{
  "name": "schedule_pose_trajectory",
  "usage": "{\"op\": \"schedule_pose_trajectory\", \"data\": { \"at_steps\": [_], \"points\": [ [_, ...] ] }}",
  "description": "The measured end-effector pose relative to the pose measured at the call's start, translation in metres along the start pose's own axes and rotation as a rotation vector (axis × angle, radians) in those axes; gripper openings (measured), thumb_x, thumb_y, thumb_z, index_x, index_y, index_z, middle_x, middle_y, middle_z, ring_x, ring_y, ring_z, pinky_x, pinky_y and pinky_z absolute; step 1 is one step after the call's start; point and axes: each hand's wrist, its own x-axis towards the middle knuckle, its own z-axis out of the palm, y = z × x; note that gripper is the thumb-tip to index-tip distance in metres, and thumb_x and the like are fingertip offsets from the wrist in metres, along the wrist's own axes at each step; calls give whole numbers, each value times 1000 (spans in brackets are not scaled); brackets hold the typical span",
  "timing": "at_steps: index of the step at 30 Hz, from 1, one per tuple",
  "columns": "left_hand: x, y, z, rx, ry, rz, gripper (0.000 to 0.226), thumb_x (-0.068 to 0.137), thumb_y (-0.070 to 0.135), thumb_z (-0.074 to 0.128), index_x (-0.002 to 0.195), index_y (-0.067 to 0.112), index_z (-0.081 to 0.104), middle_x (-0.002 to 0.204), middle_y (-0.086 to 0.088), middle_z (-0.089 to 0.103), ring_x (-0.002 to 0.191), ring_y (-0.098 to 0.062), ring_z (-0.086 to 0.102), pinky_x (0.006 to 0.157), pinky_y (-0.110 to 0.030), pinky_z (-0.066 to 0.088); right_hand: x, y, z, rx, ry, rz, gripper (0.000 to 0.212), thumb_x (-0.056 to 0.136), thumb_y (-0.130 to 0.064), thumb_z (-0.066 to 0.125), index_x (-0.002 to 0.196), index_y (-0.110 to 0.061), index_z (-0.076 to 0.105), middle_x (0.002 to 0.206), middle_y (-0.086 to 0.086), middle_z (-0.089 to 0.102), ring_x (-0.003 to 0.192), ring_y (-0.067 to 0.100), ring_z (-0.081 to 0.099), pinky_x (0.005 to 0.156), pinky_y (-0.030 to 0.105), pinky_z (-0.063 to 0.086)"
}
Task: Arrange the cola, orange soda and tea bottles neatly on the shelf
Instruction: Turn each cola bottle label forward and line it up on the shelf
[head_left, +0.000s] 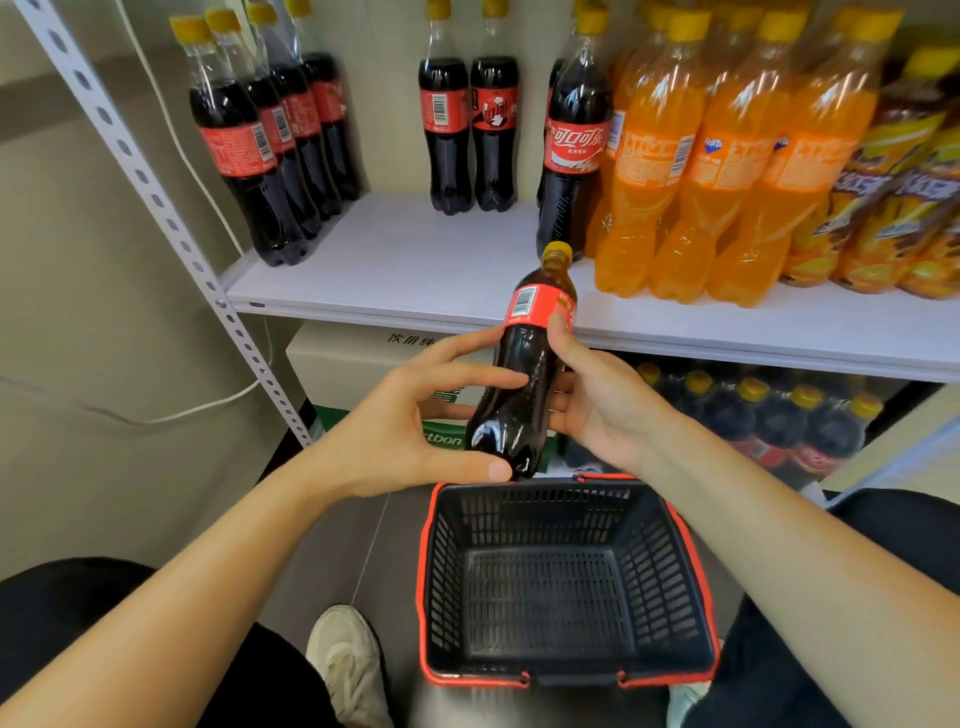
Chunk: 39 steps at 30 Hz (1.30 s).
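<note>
A cola bottle (524, 364) with a yellow cap is held tilted in front of the white shelf (415, 260), above the basket. My left hand (410, 421) grips its lower body, with the thumb under the base. My right hand (597, 395) wraps around its right side, with the thumb on the red label. On the shelf stand a row of cola bottles (270, 135) at the left, two cola bottles (467, 124) at the back, and one cola bottle (571, 150) beside the orange soda bottles (717, 156). Tea bottles (904, 171) stand at the far right.
An empty black basket (675, 530) with a red rim sits on the floor below my hands. The lower shelf holds more cola bottles (779, 415) and a white carton (353, 358). A perforated shelf post (171, 218) runs down the left side. My shoe (348, 665) is near the basket.
</note>
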Motion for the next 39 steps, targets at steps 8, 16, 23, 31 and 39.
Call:
{"op": "schedule_pose_trajectory", "data": {
  "at_steps": [8,16,23,31,39],
  "points": [
    [3,2,-2,-185,289,13,52,86,28,73,136,19,62,139,-7,64,126,-26,64,102,-44,54,1,-8,-3,192,-137,-35,27,80,-12,71,106,-5,70,105,19,75,98,26,75,81,32,61],
    [4,12,2,-133,376,-8,50,74,40,85,120,35,67,124,7,69,108,-24,71,86,-51,62,2,-2,1,156,-146,-67,20,84,-18,76,100,-8,80,117,17,74,110,24,73,85,30,60],
    [0,9,-10,-145,222,16,60,79,23,83,136,22,63,137,-2,66,120,-27,67,95,-47,59,-2,-1,2,195,-94,12,32,85,-23,76,113,-10,70,110,14,75,99,23,75,82,31,60],
    [4,1,-12,-147,227,-24,23,92,24,74,113,15,73,130,-8,69,116,-27,69,100,-38,55,-4,6,3,72,-57,34,65,82,-41,74,136,-6,61,126,21,69,115,34,67,104,47,53],
    [8,-6,-12,-243,252,-244,27,98,35,60,100,14,76,107,-5,78,96,-23,76,81,-35,62,-3,19,-2,-122,-92,-38,59,83,-22,78,138,-18,57,130,16,69,118,34,67,102,53,54]
  ]
}}
